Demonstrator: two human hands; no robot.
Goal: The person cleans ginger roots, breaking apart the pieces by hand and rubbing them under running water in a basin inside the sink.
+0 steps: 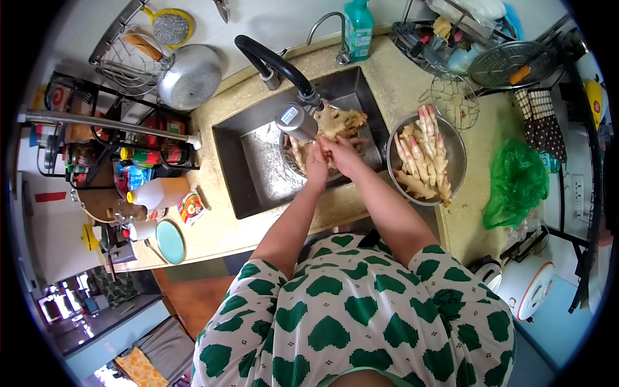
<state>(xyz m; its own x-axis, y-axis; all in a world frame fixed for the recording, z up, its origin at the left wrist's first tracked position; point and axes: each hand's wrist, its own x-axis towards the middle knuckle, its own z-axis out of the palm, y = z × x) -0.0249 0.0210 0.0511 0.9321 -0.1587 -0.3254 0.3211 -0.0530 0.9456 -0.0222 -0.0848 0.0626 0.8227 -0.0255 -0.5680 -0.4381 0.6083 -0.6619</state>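
Note:
Both hands are over the sink [242,187], close together below a grey cylindrical device [298,122] by the black faucet [277,62]. My left hand [316,166] has its fingers pointing up beside my right hand [342,155], whose fingers are bent inward. Whatever lies between them is too small to make out. Around and behind the hands, pieces of ginger root [342,122] lie in a metal bowl in the sink. Right of the sink, a metal bowl [459,161] holds several ginger roots with pink-tipped stems [422,151].
A green plastic bag [519,184] lies on the right counter. Bottles, a jug [161,193] and a pale green lid [170,241] stand at the left. A green soap bottle [358,32] is behind the sink. A wire rack [454,103] sits beyond the right bowl.

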